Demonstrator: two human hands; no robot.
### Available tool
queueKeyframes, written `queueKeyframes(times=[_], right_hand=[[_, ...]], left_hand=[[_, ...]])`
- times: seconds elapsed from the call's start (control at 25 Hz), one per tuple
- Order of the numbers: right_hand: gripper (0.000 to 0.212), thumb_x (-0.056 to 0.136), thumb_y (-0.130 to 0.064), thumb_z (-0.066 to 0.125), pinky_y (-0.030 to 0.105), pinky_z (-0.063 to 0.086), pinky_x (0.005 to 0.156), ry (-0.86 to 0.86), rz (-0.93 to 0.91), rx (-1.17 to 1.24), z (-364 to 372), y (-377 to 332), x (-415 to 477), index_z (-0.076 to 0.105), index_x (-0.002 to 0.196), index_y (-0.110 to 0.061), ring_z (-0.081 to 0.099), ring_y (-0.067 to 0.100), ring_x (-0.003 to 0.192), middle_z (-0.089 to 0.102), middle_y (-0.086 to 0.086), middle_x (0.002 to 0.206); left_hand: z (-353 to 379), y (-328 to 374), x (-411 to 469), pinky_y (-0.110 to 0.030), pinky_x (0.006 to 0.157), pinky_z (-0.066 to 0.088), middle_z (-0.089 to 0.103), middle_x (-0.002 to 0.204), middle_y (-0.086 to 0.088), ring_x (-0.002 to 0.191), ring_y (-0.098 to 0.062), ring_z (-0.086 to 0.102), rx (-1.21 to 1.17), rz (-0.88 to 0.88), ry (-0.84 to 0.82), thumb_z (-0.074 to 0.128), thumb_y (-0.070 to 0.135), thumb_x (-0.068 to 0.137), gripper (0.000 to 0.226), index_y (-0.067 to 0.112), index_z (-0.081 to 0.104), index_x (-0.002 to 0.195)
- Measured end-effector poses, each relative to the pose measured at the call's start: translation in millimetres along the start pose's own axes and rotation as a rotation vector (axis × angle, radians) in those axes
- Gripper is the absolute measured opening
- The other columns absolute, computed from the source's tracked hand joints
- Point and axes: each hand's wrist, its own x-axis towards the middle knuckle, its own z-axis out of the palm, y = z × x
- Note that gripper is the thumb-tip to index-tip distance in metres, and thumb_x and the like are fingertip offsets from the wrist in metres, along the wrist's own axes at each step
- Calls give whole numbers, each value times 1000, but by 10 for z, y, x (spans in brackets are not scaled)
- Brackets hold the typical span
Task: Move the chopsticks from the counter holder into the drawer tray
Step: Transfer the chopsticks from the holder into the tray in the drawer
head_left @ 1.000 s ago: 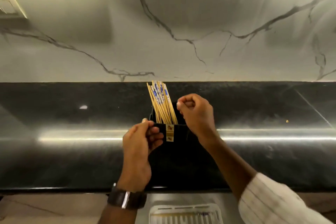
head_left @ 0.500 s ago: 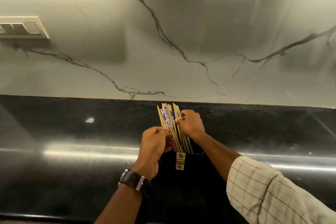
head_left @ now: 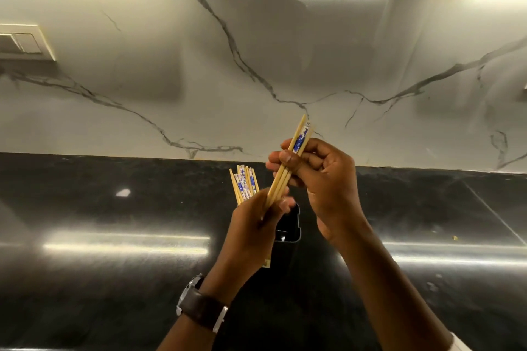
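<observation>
A black holder [head_left: 288, 225] stands on the dark counter [head_left: 114, 279], with several wooden chopsticks [head_left: 244, 183] with blue-and-white tops leaning at its left side. A small bundle of chopsticks [head_left: 285, 172] is lifted out above the holder, tilted up to the right. My right hand [head_left: 322, 182] pinches the bundle near its patterned top. My left hand [head_left: 253, 225] grips the lower ends, in front of the holder, hiding most of it. The drawer tray is out of view.
A white marble backsplash [head_left: 256, 65] with dark veins rises behind the counter. A switch plate [head_left: 22, 43] sits on the wall at the far left. Bright light strips reflect on the glossy counter surface.
The bundle has come out of the holder, lifted up and to the right by my right hand, with my left hand now on its lower ends. The view has tilted upward; the drawer tray dropped out of sight.
</observation>
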Motion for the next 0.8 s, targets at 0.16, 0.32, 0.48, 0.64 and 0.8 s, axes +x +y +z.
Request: queueKeyframes(times=[0.16, 0.32, 0.48, 0.64, 0.8], right_hand=[[18, 96, -9, 64, 36, 65, 77, -131, 256, -20, -269, -258, -159, 70, 111, -1, 80, 28, 89, 81, 15, 97], [16, 91, -10, 70, 29, 64, 70, -190, 420, -217, -529, -376, -272, 72, 103, 1, 80, 22, 80, 82, 13, 90], [21, 86, -19, 77, 31, 64, 74, 60, 364, -186, -607, -471, -346, 71, 94, 0, 75, 22, 82, 80, 13, 92], [13, 86, -17, 77, 33, 64, 79, 465, 74, 73, -684, -670, -470, 71, 90, -7, 73, 19, 82, 74, 8, 86], [23, 85, -8, 76, 29, 62, 80, 556, 59, 312, -479, -389, -1119, 70, 106, 1, 77, 25, 93, 78, 14, 99]], left_hand=[[105, 165, -374, -31, 47, 48, 70, 76, -13, 51, -21, 59, -349, -132, -216, 49, 27, 97, 29, 6, 66, 108], [131, 134, -728, -23, 40, 33, 63, 69, -10, 45, -14, 44, -388, -255, -276, 49, 29, 98, 32, 6, 68, 106], [80, 42, -999, -19, 36, 31, 60, 64, -7, 41, -11, 40, -295, -381, -362, 48, 25, 99, 32, -1, 65, 105], [72, 38, -1272, -24, 37, 37, 64, 67, -13, 42, -16, 47, -374, -515, -210, 52, 31, 93, 37, -3, 63, 105], [163, 209, -1247, -39, 69, 61, 76, 98, -24, 81, -35, 75, -853, -585, 167, 41, 21, 105, 31, -1, 60, 114]])
